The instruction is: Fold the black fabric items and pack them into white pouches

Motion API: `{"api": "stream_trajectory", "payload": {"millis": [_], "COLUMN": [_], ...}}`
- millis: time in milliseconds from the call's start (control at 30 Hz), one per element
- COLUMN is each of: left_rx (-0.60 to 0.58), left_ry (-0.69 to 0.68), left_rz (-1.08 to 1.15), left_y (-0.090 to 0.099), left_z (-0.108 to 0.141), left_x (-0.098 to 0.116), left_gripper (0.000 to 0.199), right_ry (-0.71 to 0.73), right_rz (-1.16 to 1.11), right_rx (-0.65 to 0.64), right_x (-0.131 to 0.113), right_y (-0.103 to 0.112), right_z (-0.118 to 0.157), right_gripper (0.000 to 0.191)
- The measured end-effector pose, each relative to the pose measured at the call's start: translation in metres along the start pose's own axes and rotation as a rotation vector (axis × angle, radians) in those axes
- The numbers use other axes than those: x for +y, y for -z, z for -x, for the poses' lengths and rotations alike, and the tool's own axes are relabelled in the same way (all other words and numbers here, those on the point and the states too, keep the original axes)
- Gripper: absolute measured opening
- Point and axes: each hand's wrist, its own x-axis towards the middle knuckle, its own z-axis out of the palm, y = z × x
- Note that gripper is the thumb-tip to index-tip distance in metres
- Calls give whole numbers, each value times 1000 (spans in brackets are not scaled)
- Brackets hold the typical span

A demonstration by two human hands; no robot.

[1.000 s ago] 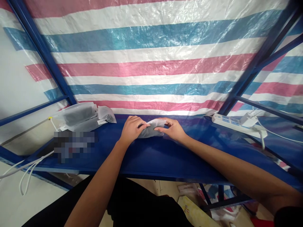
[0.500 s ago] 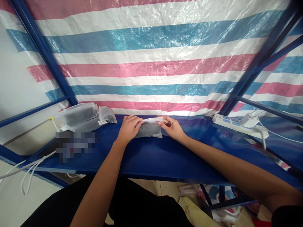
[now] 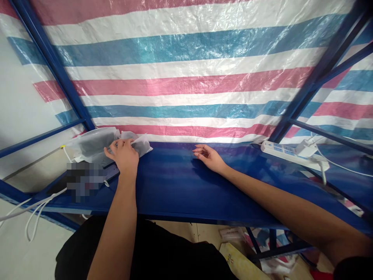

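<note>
My left hand (image 3: 124,155) is over the pile of frosted, see-through bags at the left end of the blue shelf. Its fingers are spread and bent, touching the pile. One frosted bag (image 3: 142,145) with something dark inside sticks out to the right of this hand. Behind and left of it lies a larger frosted bag (image 3: 96,142), also with dark contents. My right hand (image 3: 210,157) hovers over the middle of the shelf, fingers loosely curved and thumb a little apart, with nothing in it.
The blue metal shelf (image 3: 186,194) has posts on both sides and a striped plastic sheet (image 3: 186,83) behind. A white power strip (image 3: 291,153) with plugs lies at the right. At the left are a phone-like dark item (image 3: 111,171), a blurred patch and white cables (image 3: 36,210).
My left hand has moved left from the shelf's middle to the pile, and the frosted bag has left my right hand. The right hand has stayed almost in place.
</note>
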Motion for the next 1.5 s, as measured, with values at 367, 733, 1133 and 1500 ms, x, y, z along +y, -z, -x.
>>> {"api": "stream_trajectory", "payload": {"millis": [367,733,1133,1500], "left_rx": [-394,-930,-1173,-1154], "left_ry": [-230,-325,-174,-167], "left_rz": [319,191,147,178], "left_y": [-18,-69,-54,-56], "left_z": [5,49,30,31], "left_x": [44,45,51,49], "left_gripper": [22,50,72,71], "right_ry": [133,89,-113,-105], "right_rz": [346,718,905,922], "right_rx": [-136,-284,-336,-336], "right_x": [-10,14,6,4], "right_y": [-1,33,38,37], "right_z": [5,-11,-10,-10], "right_gripper": [33,66,90,87]}}
